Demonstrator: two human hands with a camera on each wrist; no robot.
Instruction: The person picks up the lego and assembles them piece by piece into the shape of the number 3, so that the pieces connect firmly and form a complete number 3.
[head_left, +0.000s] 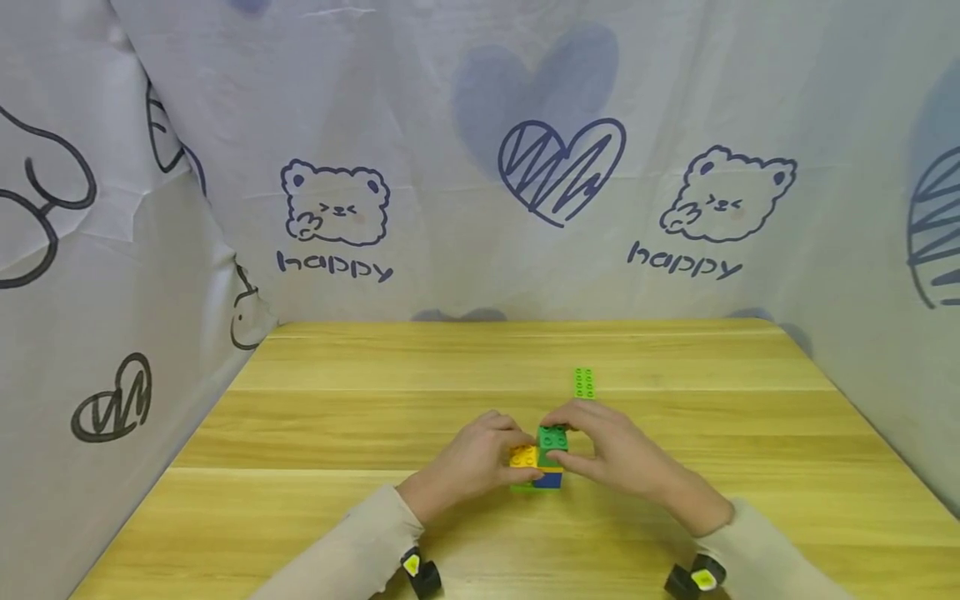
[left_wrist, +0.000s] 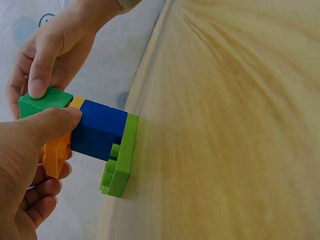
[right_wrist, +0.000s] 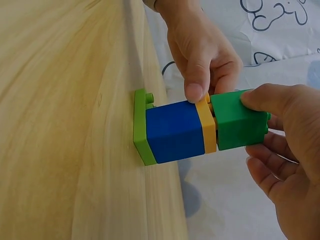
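A small stack of toy building bricks stands on the table. At its bottom is a light green studded plate (left_wrist: pixel 122 165), carrying a blue brick (right_wrist: pixel 175 131). Across the blue brick lies a yellow-orange plate (head_left: pixel 522 457), which juts out leftward past it. My left hand (head_left: pixel 476 458) grips this plate, thumb along its near side. A green brick (right_wrist: pixel 237 122) is pinched between the thumb and fingers of my right hand (head_left: pixel 622 446). It sits over the right end of the yellow-orange plate, and a narrow gap with studs shows between them in the right wrist view.
Another light green studded plate (head_left: pixel 583 383) lies flat on the wooden table (head_left: pixel 375 400), just beyond my right hand. White cloth (head_left: pixel 450 283) printed with bears and hearts hangs behind the table and at both sides.
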